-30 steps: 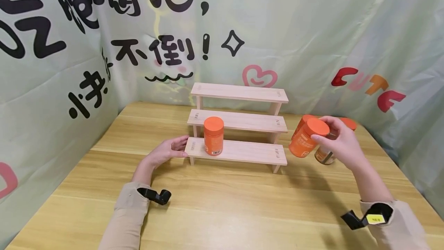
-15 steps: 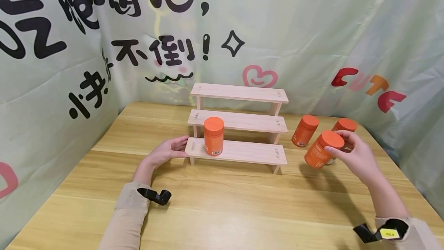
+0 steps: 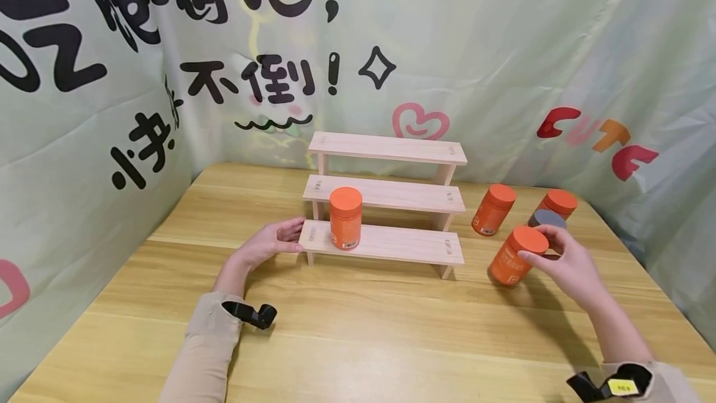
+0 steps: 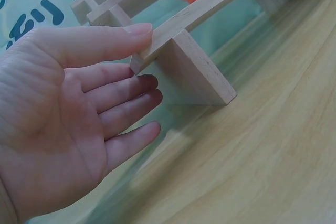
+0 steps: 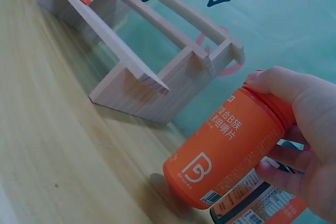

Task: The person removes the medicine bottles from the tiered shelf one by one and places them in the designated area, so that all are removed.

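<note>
My right hand [image 3: 567,266] grips an orange vitamin bottle [image 3: 513,260] near its lid, with the thumb on one side and the fingers on the other. The bottle leans slightly, its base close over the table; in the right wrist view its printed label [image 5: 226,145] faces the camera. At the left end of a three-step wooden rack [image 3: 403,246], my left hand [image 3: 271,244] touches the lowest step. Seen from the left wrist, its thumb [image 4: 105,45] lies on the step's end and its fingers extend loosely below. Another orange bottle [image 3: 345,219] stands upright on that step.
Right of the rack stands an orange bottle [image 3: 493,210]. Behind my right hand are another orange-lidded bottle [image 3: 559,203] and a grey-lidded one [image 3: 547,219], partly hidden. A printed curtain [image 3: 503,67] hangs behind the wooden table [image 3: 358,334].
My right hand has carried the orange bottle right, toward me and lower, away from the rack. The grey lid behind it has come into view. My left hand keeps its place.
</note>
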`<state>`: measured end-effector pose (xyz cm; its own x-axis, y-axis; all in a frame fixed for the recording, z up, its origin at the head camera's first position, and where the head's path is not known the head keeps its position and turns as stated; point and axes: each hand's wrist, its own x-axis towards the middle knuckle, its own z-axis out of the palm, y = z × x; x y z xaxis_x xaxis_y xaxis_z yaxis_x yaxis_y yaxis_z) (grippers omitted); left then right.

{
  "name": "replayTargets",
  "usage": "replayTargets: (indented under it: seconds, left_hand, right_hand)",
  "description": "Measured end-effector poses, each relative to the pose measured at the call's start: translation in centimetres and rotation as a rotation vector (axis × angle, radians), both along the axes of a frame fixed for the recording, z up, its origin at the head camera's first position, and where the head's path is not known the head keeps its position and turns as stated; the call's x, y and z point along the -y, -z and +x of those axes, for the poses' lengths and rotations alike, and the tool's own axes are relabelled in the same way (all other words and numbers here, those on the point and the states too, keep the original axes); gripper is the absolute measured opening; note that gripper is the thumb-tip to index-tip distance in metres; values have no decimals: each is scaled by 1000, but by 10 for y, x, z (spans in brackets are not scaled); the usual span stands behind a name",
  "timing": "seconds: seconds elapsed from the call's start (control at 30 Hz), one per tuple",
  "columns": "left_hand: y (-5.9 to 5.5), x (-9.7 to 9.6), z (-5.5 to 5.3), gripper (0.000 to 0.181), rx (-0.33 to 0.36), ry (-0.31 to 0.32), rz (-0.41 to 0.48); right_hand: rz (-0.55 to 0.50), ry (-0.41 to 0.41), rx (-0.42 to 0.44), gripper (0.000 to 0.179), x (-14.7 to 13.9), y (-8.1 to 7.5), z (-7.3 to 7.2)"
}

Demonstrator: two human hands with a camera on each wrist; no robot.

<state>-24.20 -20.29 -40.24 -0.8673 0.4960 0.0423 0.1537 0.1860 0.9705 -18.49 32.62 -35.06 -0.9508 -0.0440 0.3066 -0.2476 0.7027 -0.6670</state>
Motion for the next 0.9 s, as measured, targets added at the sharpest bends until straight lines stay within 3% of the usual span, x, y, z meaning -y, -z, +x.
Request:
replayTargets:
  seconds: [0.9]
  left_hand:
    - [-1, -1, 0, 77, -1, -4, -13]
  right_hand:
    - [-26, 60, 45, 56, -7, 13, -2]
